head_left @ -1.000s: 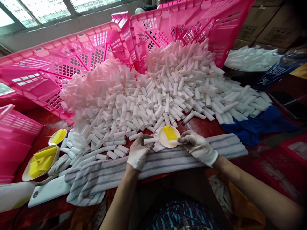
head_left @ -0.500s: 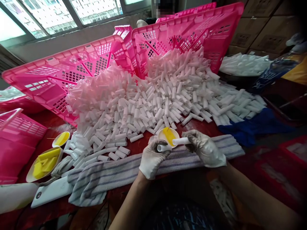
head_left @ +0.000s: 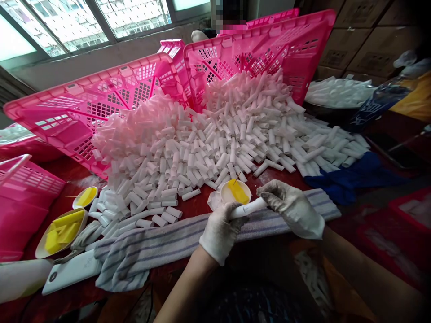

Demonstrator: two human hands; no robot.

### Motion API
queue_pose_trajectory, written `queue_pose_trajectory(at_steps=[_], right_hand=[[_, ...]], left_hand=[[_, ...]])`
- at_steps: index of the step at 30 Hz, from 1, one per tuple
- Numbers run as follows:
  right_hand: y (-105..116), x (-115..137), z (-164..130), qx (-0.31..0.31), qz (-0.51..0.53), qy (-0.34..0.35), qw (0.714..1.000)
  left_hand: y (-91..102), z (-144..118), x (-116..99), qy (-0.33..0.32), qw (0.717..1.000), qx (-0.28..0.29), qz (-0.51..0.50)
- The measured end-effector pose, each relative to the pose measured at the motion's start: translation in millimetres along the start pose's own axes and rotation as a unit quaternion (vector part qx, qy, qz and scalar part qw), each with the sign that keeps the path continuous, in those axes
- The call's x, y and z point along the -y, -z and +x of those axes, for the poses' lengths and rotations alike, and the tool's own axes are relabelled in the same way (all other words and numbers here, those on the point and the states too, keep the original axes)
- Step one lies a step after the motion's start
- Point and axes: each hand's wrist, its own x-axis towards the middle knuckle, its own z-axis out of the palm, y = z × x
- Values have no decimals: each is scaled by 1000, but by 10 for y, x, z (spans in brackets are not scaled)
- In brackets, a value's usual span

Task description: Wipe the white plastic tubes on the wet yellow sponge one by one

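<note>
My left hand [head_left: 222, 229], in a white glove, is closed on a short white plastic tube [head_left: 239, 211]. My right hand [head_left: 292, 206], gloved too with dark smudges on the fingers, grips a second white tube [head_left: 256, 204]. The two tubes meet end to end in one line; whether one sits inside the other I cannot tell. Just behind them stands a small white dish [head_left: 248, 193] with a yellow piece [head_left: 238, 190] and a thin stick in it. Under the hands lies a striped grey towel [head_left: 161, 244]. A large heap of white tubes [head_left: 202, 148] spreads beyond.
Pink crates [head_left: 134, 67] lie tipped behind the heap. At left are a bowl of yellow pieces [head_left: 62, 231], a smaller dish [head_left: 86, 196] and a white phone [head_left: 72, 271]. A blue cloth [head_left: 353, 177] lies right. A person is partly visible behind the crates.
The two tubes, apart and at an angle before, now touch end to end. My left hand has turned and shifted slightly right and down; my right hand has moved a little right.
</note>
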Motion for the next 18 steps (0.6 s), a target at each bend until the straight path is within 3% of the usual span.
queue_pose_trajectory(at_steps=[4,6,10,11,13,15,18], right_hand=[[50,-86,-3,14,-60,26,998],[44,-132,-52,38,-136,102,985],[-45,-171,-183,94,-286,291,908],[-75,-172,-216,75,-307,330,890],[-115,-177,-288,-6,-332,373,866],[-78,-190,-376,-60,-322,348,878],[209,-229,-529,-13,-284,202,937]], left_hand=[[89,-26,-92,3,996,75,41],[75,-12,-105,41,996,71,42],[-98,28,-113,201,972,113,-50],[-167,22,-122,223,965,122,-63],[-324,-21,-154,227,968,88,-58],[-479,-90,-197,191,980,41,-35],[-556,-147,-227,107,993,53,-2]])
